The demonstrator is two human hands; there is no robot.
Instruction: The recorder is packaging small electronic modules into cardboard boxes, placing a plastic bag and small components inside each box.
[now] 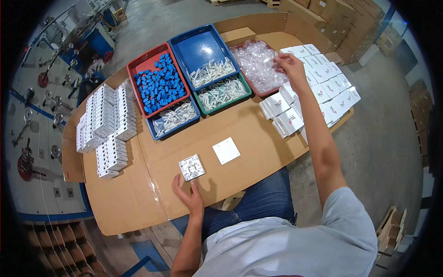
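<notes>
My left hand rests on the cardboard tabletop, thumb and fingers apart, just in front of a square white plastic housing with its moulded inner side up. To the right of the housing lies a flat white square plate, touched by neither hand. My right arm is stretched far out, and my right hand is over the right edge of a red tray of clear plastic pieces. Its fingers are bent together; whatever is between them is too small to make out.
Stacked white boxes line the left side; more white boxes are piled at the right. Between them stand a red tray of blue parts, a blue tray, a green tray and a smaller blue tray with small white pieces.
</notes>
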